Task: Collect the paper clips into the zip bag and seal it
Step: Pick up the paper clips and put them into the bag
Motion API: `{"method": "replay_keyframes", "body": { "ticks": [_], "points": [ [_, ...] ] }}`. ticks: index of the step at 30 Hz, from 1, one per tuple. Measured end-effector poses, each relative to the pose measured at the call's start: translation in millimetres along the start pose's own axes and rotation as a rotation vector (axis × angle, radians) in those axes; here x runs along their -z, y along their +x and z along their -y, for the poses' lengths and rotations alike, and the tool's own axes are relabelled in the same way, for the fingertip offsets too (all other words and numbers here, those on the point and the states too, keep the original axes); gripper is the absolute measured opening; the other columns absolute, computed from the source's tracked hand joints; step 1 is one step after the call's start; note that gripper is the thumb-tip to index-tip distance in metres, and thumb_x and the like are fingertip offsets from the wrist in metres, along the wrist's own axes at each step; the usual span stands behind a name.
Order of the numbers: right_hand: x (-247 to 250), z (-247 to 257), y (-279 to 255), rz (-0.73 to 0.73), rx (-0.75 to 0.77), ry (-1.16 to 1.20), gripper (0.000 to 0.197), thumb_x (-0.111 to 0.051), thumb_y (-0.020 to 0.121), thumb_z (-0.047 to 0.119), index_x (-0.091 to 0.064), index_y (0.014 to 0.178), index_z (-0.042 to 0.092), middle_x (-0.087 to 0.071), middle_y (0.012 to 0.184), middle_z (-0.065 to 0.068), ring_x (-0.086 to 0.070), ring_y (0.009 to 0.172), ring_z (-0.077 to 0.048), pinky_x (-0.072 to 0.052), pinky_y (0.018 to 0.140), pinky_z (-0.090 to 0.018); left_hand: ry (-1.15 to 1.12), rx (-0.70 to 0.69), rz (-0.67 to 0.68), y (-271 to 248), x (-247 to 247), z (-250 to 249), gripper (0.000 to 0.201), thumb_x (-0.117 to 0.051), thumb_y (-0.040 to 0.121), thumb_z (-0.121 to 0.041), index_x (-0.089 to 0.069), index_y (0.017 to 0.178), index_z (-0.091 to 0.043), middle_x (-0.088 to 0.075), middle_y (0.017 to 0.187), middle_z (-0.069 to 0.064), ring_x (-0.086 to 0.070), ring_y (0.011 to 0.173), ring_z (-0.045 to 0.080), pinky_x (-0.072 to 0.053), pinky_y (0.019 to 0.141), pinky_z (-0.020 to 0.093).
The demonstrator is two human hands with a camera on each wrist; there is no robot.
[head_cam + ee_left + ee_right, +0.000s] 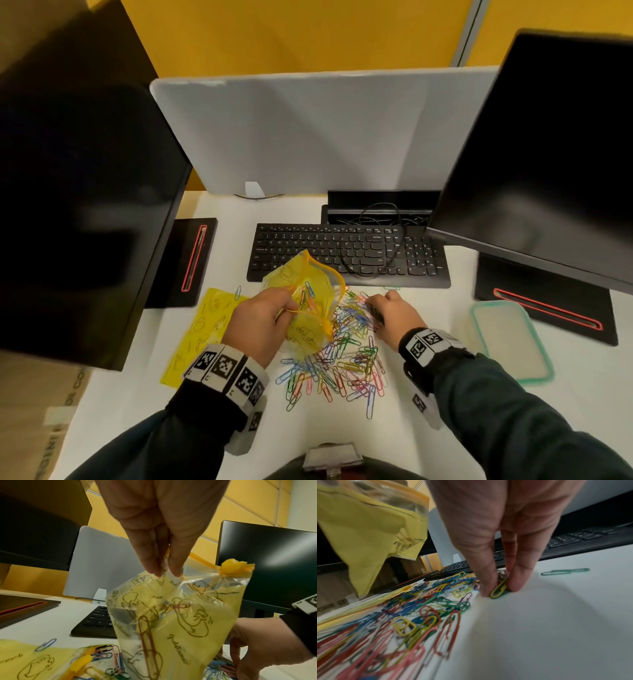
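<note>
A yellow zip bag [308, 305] with cartoon prints hangs above the desk. My left hand [260, 318] pinches its top edge [167, 573], and a few clips [149, 637] lie inside. A heap of coloured paper clips [342, 359] is spread on the white desk in front of me. At the heap's far right edge, my right hand [390, 310] pinches a yellow-green clip [499, 589] and a small bunch against the desk. A lone green clip [565, 571] lies to the right, and a blue one [237, 293] to the left.
A second yellow bag [195, 335] lies flat at the left. A black keyboard [349, 253] with a cable sits behind the clips. Two dark monitors [548, 154] flank the desk. A clear lid with a teal rim [510, 339] rests at the right.
</note>
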State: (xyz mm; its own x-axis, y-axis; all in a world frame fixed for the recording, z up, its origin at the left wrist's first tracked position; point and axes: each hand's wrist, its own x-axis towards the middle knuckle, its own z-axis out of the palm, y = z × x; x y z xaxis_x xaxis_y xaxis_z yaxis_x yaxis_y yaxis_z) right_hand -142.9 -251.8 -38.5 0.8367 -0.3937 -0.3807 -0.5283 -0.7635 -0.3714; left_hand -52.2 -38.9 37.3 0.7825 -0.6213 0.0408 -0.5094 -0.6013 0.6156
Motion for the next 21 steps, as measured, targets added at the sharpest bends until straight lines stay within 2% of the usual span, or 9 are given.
{"method": "replay_keyframes", "body": {
  "ticks": [6, 8, 10, 14, 16, 18, 20, 21],
  "points": [
    [-10.2, -1.7, -8.6, -0.060, 0.004, 0.007, 0.024, -0.051, 0.087, 0.006, -0.056, 0.111, 0.008, -0.056, 0.110, -0.014, -0.059, 0.100, -0.031, -0.046, 0.084, -0.032, -0.011, -0.047, 0.018, -0.6, -5.0, -2.9, 0.006, -0.067, 0.078, -0.003, -0.069, 0.079, -0.009, -0.071, 0.107, 0.007, -0.067, 0.090, 0.019, -0.051, 0.079, 0.024],
    [-8.8, -2.8, -12.0, -0.076, -0.009, 0.033, 0.023, -0.050, 0.086, 0.004, -0.059, 0.107, 0.006, -0.061, 0.107, -0.015, -0.059, 0.100, -0.030, -0.046, 0.083, -0.030, -0.003, -0.049, 0.040, -1.3, -7.3, -5.8, 0.005, -0.066, 0.078, -0.004, -0.068, 0.079, -0.009, -0.072, 0.101, 0.007, -0.065, 0.085, 0.016, -0.051, 0.075, 0.027],
    [-3.9, -4.3, -17.1, -0.102, -0.038, 0.119, 0.021, -0.054, 0.085, 0.003, -0.063, 0.103, 0.007, -0.067, 0.101, -0.014, -0.061, 0.096, -0.028, -0.047, 0.080, -0.028, 0.029, -0.040, 0.074, -1.5, -8.0, -8.3, 0.006, -0.064, 0.079, -0.005, -0.068, 0.080, -0.010, -0.072, 0.099, 0.007, -0.065, 0.086, 0.020, -0.051, 0.076, 0.030],
    [22.0, 0.0, -35.4, -0.192, -0.090, 0.352, 0.009, -0.066, 0.082, 0.007, -0.067, 0.083, 0.016, -0.067, 0.080, -0.005, -0.060, 0.076, -0.018, -0.047, 0.073, -0.023, 0.094, -0.012, 0.136, 1.1, -6.3, -12.7, 0.009, -0.059, 0.083, -0.008, -0.067, 0.084, -0.011, -0.070, 0.103, 0.005, -0.063, 0.094, 0.022, -0.049, 0.080, 0.030],
    [46.1, 9.2, -47.7, -0.243, -0.043, 0.506, 0.020, -0.069, 0.079, 0.006, -0.061, 0.071, 0.024, -0.063, 0.071, 0.002, -0.057, 0.067, -0.013, -0.045, 0.062, -0.020, 0.104, -0.005, 0.151, 3.1, -6.1, -14.6, 0.009, -0.058, 0.083, -0.008, -0.067, 0.086, -0.011, -0.069, 0.105, 0.006, -0.063, 0.097, 0.023, -0.050, 0.082, 0.032],
    [69.0, 24.5, -56.5, -0.265, 0.058, 0.520, 0.019, -0.069, 0.078, 0.006, -0.062, 0.071, 0.023, -0.059, 0.066, 0.005, -0.052, 0.062, -0.008, -0.039, 0.055, -0.015, 0.106, -0.010, 0.161, 5.0, -7.4, -17.3, 0.009, -0.059, 0.083, -0.009, -0.067, 0.086, -0.011, -0.069, 0.107, 0.006, -0.063, 0.098, 0.024, -0.051, 0.082, 0.034],
    [82.2, 41.5, -57.9, -0.230, 0.147, 0.391, 0.012, -0.068, 0.079, 0.008, -0.067, 0.080, 0.020, -0.061, 0.070, 0.003, -0.053, 0.066, -0.011, -0.038, 0.056, -0.015, 0.096, -0.028, 0.169, 6.6, -9.9, -21.9, 0.009, -0.059, 0.083, -0.009, -0.067, 0.086, -0.012, -0.069, 0.106, 0.004, -0.063, 0.097, 0.022, -0.051, 0.081, 0.032],
    [84.1, 49.9, -56.5, -0.207, 0.185, 0.300, 0.011, -0.066, 0.080, 0.009, -0.069, 0.085, 0.018, -0.064, 0.075, 0.001, -0.056, 0.071, -0.014, -0.041, 0.059, -0.019, 0.087, -0.040, 0.169, 7.0, -11.4, -24.9, 0.008, -0.059, 0.083, -0.010, -0.067, 0.085, -0.013, -0.070, 0.105, 0.003, -0.063, 0.096, 0.022, -0.049, 0.079, 0.029]
  ]
}}
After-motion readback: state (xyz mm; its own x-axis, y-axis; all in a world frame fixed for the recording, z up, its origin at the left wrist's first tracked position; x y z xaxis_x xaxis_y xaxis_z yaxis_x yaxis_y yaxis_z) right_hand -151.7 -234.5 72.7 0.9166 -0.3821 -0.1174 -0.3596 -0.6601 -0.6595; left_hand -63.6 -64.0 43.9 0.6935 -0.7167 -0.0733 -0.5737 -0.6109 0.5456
